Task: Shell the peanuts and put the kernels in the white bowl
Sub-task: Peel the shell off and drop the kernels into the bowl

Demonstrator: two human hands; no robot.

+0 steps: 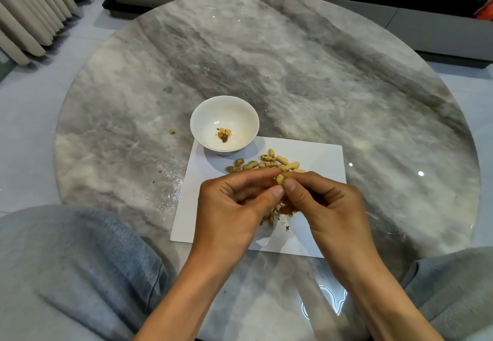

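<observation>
Just above a sheet of white paper [314, 154] on the round marbled bench [320, 74], the two hands meet fingertip to fingertip around a single peanut [279, 179]. The left hand [234, 202] pinches the nut from its side, thumb and curled fingers pressed to the shell; the right hand [324, 202] does the same from the other side, thumb tip beside the left thumb tip. The peanut stands roughly upright between them, its pale top showing above the thumbs.

Just beyond the fingertips lies a loose row of unshelled peanuts [266, 164] on the paper, some pale and some speckled, the nearest ones partly hidden by the fingers. Under the hands, in the gap between the palms, sits a small heap of broken shells [282, 211] and brown crumbs, also on the paper.

Farther out, beyond the left hand, stands the white bowl [224, 116], its foot on the paper's far corner. A few kernels [223, 135] with bits of brown skin lie at its bottom. A lone fragment [172, 131] rests on the bare bench beyond the bowl's left side.

Grey trouser legs [80, 260] frame the bench edge below both forearms.
</observation>
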